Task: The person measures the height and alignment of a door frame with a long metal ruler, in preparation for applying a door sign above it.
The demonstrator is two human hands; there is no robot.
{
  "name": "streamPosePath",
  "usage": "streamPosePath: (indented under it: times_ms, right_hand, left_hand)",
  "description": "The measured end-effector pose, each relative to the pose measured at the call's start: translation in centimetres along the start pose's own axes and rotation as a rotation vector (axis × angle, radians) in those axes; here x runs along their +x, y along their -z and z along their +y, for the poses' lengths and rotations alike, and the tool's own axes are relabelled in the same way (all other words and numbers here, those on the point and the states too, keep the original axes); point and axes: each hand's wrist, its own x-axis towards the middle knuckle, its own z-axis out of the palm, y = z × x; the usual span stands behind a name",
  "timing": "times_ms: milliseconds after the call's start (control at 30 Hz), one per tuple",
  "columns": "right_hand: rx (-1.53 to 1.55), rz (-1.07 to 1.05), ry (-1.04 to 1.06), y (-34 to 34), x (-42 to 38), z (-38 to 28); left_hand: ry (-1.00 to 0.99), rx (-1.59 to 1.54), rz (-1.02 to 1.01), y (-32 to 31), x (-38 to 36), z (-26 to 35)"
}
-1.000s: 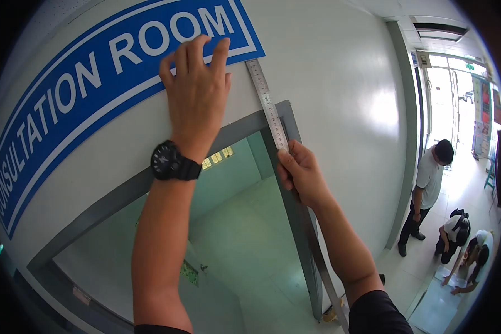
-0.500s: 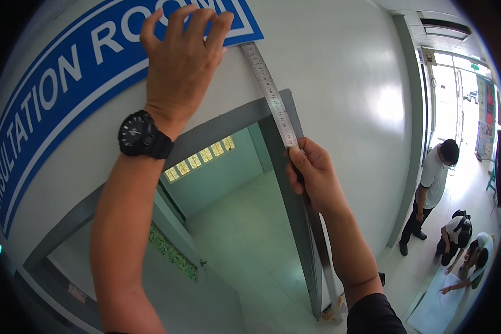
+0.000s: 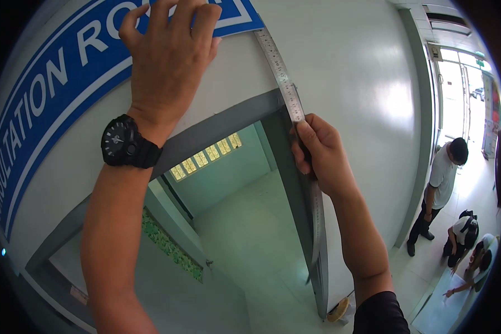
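Right hand (image 3: 320, 153) grips the steel ruler (image 3: 286, 83), now higher; left hand (image 3: 170, 53) flat, seemingly pressing the sign (image 3: 55, 72).

— Light: bright daylight from the glass doorway (image 3: 456, 89), far right; pale glare patch on the glossy wall (image 3: 395, 106).

— Picture quality: strong fisheye bend, black corners, lettering on the blue sign (image 3: 50, 89) curved; centre sharp, edges slightly soft.

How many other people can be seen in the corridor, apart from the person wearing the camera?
3, all at lower right: one person standing by the wall, one crouching beside them, one bending over a sheet on the floor. Others may be hidden.
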Motion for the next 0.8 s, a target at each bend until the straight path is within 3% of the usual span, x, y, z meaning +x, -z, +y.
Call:
streamPosePath:
  times_ms: [600,800]
  right_hand:
    - [-0.119,-0.045,0.087,-0.3,7.3,-5.1]
    - [-0.193,-0.040,0.062,-0.9,8.2,-6.5]
  left_hand:
    - [0.212,-0.047,-0.151,0.2,0.5,0.1]
    - [0.158,0.013,-0.232,-0.6,0.2,0.5]
